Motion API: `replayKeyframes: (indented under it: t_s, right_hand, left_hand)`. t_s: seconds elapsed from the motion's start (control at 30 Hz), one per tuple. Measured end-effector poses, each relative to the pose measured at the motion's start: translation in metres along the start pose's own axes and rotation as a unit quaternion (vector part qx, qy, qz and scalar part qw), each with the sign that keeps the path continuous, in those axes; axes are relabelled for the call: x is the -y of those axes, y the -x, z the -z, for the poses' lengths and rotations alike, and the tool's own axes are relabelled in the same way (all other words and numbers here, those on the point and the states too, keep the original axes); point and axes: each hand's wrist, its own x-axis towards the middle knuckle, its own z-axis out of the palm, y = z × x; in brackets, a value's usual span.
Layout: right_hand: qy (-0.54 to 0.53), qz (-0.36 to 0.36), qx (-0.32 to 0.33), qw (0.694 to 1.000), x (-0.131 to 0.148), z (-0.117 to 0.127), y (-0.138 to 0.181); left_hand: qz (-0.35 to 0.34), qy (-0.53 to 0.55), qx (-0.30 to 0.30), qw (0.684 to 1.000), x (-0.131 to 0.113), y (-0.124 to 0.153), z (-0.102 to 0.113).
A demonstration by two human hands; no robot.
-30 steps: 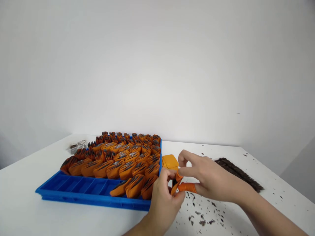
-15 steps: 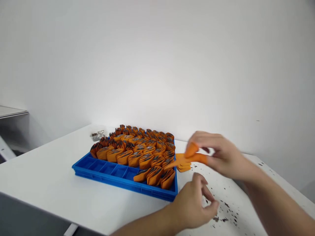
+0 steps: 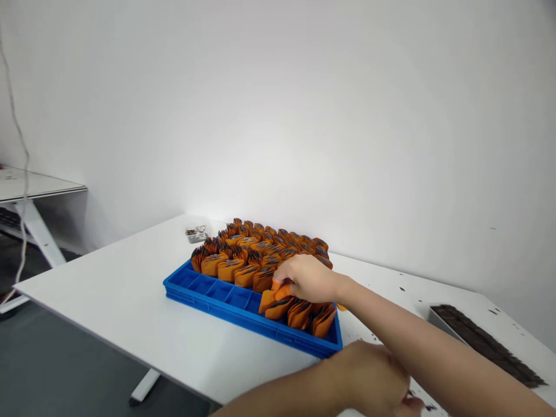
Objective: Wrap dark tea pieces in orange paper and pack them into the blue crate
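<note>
My right hand (image 3: 310,278), with orange finger covers on its thumb and index finger, is over the front row of a blue divided tray (image 3: 200,301). Its fingertips pinch a flat orange packet (image 3: 267,301), low at the left end of the front packets. More orange packets with dark edges (image 3: 299,314) stand upright in that row, and many others (image 3: 245,275) fill the rows behind. My left hand (image 3: 373,376) is below my right forearm, off the tray's front right corner; its fingers are bent and mostly hidden.
A long container of dark flaky pieces (image 3: 486,341) lies to the right. Dark crumbs are scattered on the white table (image 3: 130,272). At the back left stands a small clear box (image 3: 197,234). Another table (image 3: 39,184) is at far left.
My right hand has moved left and down with the orange packet, from above the tray's right side into its front row. The left hand has turned downward. The view has swung right.
</note>
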Motion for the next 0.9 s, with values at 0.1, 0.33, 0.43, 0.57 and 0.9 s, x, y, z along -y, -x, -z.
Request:
replayKeyframes:
  t_s: [0.1,0.33,0.43,0.57,0.9]
  right_hand:
    - [0.006,-0.009,0.031,0.999,-0.003,0.003,0.002]
    - [0.038,-0.004,0.087,0.995,-0.01,0.013,-0.005]
    - [0.081,0.005,0.115,0.99,-0.009,0.014,-0.013]
    - [0.13,0.017,0.144,0.981,-0.003,0.019,-0.021]
    - [0.196,0.065,0.169,0.964,0.014,-0.001,-0.038]
  left_hand:
    - [-0.001,-0.006,0.033,0.999,-0.003,0.001,0.007]
    - [0.031,0.026,0.014,0.999,-0.004,0.002,0.012]
    - [0.044,0.08,-0.013,0.996,0.0,0.001,0.004]
    - [0.045,0.14,-0.062,0.987,0.004,0.001,-0.002]
    - [0.008,0.186,-0.145,0.972,0.011,-0.004,-0.015]
